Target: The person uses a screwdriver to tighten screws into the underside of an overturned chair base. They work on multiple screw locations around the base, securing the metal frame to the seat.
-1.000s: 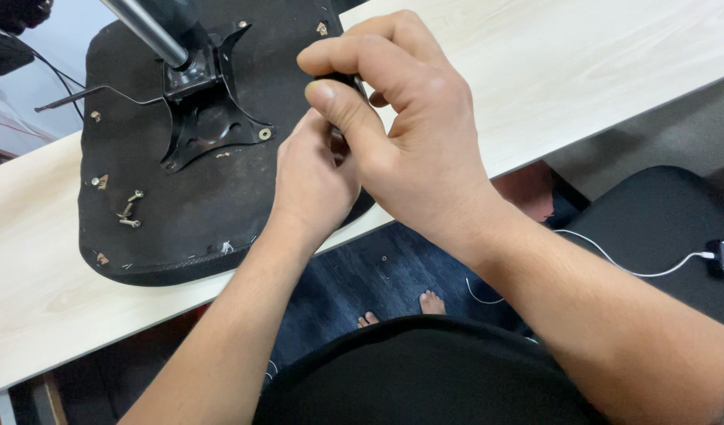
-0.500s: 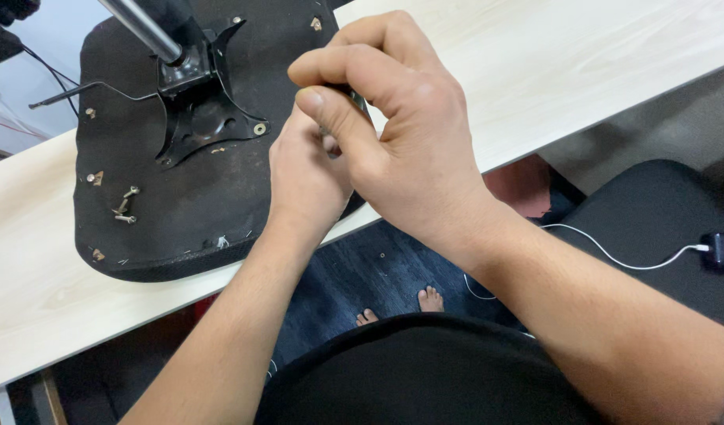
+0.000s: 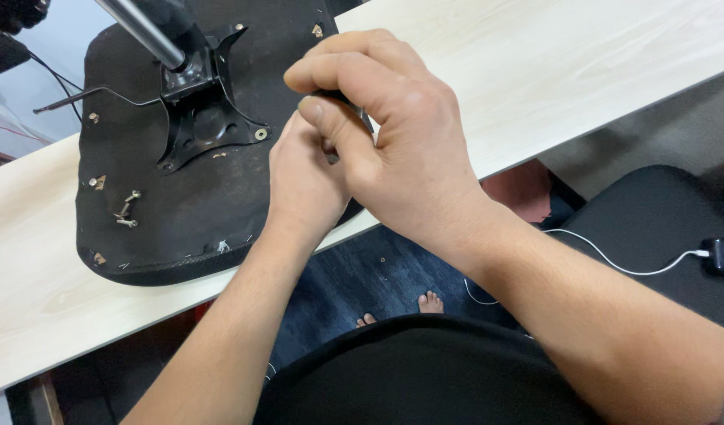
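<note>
Upturned black fabric-covered chair seat (image 3: 181, 189), with a black metal mounting plate (image 3: 204, 118) and a silver metal column (image 3: 141, 31) bolted at its middle, lies on the pale wooden table (image 3: 574, 71), its near edge overhanging. Both hands meet at the seat's right edge: the right hand (image 3: 393, 149) is curled tight around a small dark tool (image 3: 354, 106), mostly hidden, while the left hand (image 3: 303, 185) is closed beneath it; what its fingers pinch I cannot tell. Loose silver screws (image 3: 125, 211) rest on the seat's left part.
</note>
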